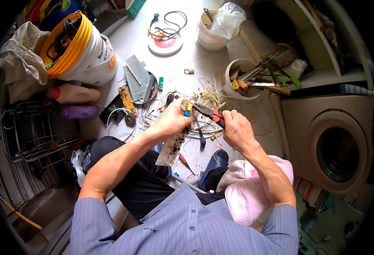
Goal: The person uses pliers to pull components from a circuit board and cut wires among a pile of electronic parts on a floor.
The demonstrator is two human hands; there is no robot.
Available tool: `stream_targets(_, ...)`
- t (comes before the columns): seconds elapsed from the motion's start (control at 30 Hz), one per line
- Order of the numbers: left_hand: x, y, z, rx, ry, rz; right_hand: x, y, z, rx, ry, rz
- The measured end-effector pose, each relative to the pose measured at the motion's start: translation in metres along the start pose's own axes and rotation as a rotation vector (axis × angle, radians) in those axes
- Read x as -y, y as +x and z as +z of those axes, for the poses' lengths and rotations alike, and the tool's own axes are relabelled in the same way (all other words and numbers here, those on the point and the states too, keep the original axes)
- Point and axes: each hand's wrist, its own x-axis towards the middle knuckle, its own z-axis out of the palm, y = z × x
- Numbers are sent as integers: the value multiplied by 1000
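Note:
My left hand is closed around a circuit board, whose ribbed, pale lower part hangs below the palm. Small yellow and blue parts show at its upper end. In my right hand is a pair of pliers with red and black handles; the jaws point left and reach the board's upper end. Whether they grip a part there, I cannot tell. Beneath both hands lies a tangle of cut wires. A black-handled screwdriver and a red-handled screwdriver rest on the floor nearer to me.
Grey metal plates lie left of the wires. A yellow-rimmed bucket stands at far left. To the right are a tool bucket and a washing machine. A pink towel covers my right leg.

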Motion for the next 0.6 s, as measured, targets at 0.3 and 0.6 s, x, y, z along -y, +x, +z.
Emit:
stream_targets(0.3,32,-1,-7,-83,902,475,17,-15,-8,426,394,353)
stream_targets(0.6,15,-2,-30,358,169,-86,-5,-29,-21,627,666,293)
